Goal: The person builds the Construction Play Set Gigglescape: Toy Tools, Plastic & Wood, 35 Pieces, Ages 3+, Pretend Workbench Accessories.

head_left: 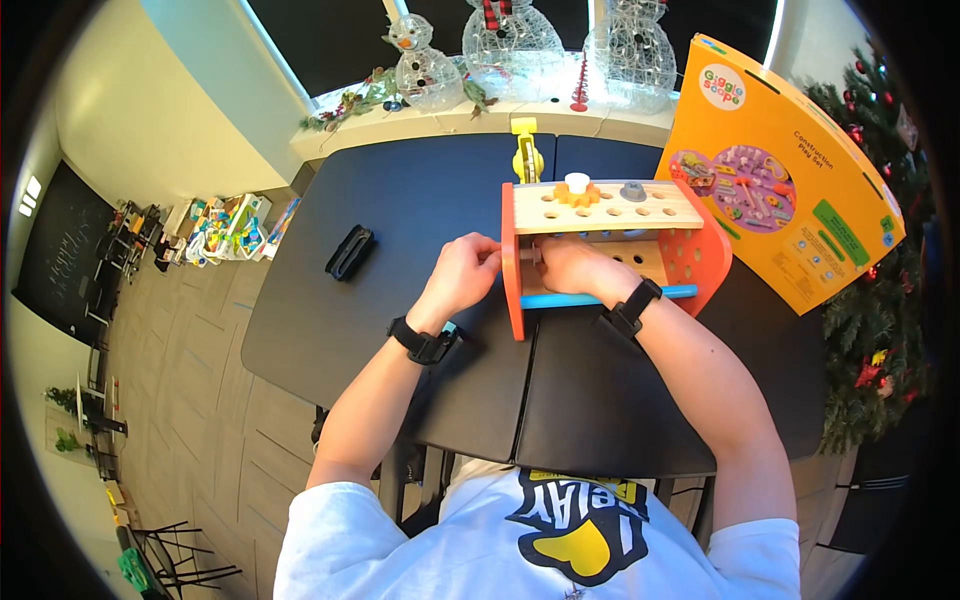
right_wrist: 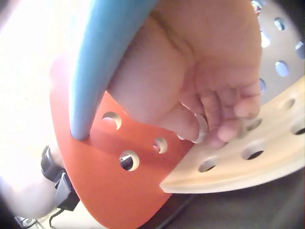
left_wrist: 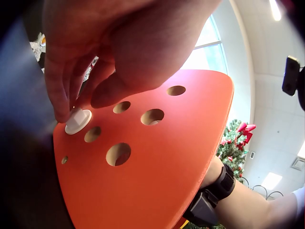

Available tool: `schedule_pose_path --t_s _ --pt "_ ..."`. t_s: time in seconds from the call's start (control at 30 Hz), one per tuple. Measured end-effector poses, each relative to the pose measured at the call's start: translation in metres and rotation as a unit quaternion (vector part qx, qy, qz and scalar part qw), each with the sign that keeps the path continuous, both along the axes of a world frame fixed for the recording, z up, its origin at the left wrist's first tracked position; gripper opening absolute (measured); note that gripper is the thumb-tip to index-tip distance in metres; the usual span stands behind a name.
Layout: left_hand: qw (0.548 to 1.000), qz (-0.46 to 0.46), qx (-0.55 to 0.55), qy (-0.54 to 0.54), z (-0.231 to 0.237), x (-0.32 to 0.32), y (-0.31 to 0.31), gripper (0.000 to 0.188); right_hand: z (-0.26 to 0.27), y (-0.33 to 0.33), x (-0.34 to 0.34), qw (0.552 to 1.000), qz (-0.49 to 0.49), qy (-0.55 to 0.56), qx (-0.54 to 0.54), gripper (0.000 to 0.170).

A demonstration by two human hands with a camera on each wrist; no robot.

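A toy workbench has an orange-red side panel (head_left: 511,262) (left_wrist: 157,167) (right_wrist: 114,181) with round holes. At its outer face, the left hand (head_left: 465,272) (left_wrist: 119,47) has curled fingers pinching the square head of a white bolt (left_wrist: 78,120). Reaching inside the bench, the right hand (head_left: 575,268) (right_wrist: 200,71) pinches a small pale ring-shaped piece (right_wrist: 202,129) near the panel's inner face; fingers partly hide it. A blue rod (head_left: 570,299) (right_wrist: 90,71) runs below the right wrist. The bolt's shaft is hidden.
On the bench top (head_left: 640,208) sit a yellow gear (head_left: 576,195) with a white bolt and a grey piece (head_left: 633,191). Behind stands a yellow-green tool (head_left: 526,155). A black object (head_left: 350,252) lies left on the dark table (head_left: 400,190); an orange box (head_left: 780,180) stands right.
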State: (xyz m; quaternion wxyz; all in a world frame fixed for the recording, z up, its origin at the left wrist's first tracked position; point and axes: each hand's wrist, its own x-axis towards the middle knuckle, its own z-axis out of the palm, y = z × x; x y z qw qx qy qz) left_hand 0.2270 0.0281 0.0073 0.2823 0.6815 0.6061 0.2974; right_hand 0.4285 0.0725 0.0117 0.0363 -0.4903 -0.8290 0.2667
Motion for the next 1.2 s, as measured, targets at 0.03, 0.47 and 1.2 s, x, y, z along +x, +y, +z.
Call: schedule_pose_path --t_s 0.03,0.47,1.2 --pt "1.0 -0.002 0.002 -0.002 -0.001 0.0 0.0 0.027 -0.001 -0.002 0.001 1.0 -0.002 0.015 0.006 0.037" --pt "1.0 0.01 -0.006 -0.001 0.006 0.003 -0.003 0.027 -0.006 -0.001 0.005 0.998 0.003 0.041 0.05 0.023" --pt "1.0 0.021 -0.012 -0.001 0.006 0.005 -0.004 0.028 -0.019 -0.001 0.004 0.984 0.012 0.098 0.148 0.017"
